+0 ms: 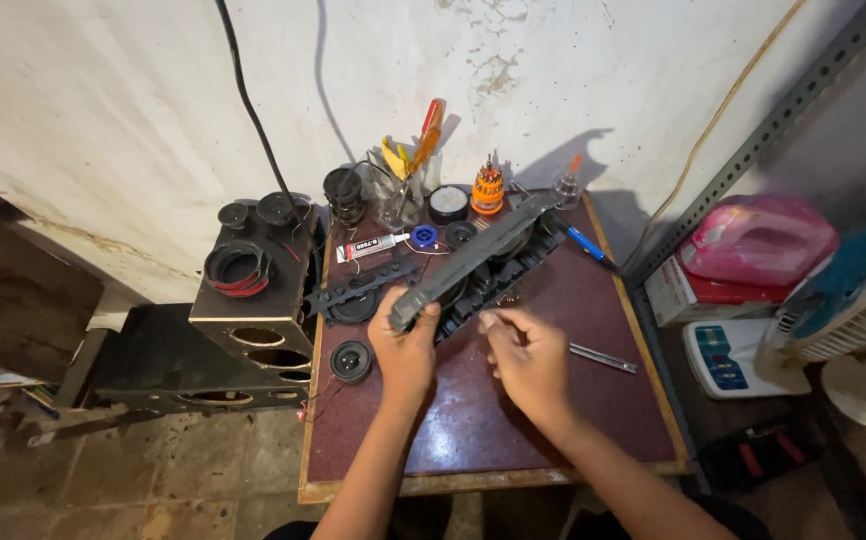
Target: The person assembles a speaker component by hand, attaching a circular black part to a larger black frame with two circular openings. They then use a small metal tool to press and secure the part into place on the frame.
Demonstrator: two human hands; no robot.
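- Panel [473, 255], long, grey and narrow, is the piece in hand: it slants from its near end by the left hand [405, 345] up and away to the right, its far end close to the orange screwdriver-bit holder [488, 188] at the back of the tabletop [573, 400].
- Its long axis runs on that diagonal, roughly from the person's left-near to right-far.
- The left hand is clenched around the near end, thumb over the top edge, holding that end lifted off the surface.
- Under it lies the black speaker housing [498, 282] on much the same diagonal; the two look close, but I cannot tell whether they touch along the length.
- The right hand [531, 358] sits just right of the left, fingers curled and pinched at the housing's near edge; whether it holds something small I cannot tell.
- So both hands work the near end; the far end is well out of reach of either.
- Nearby: a loose round speaker [351, 360] to the left, a glue tube [371, 247] behind, a blue pen [587, 244] and a metal blade [603, 357] to the right.
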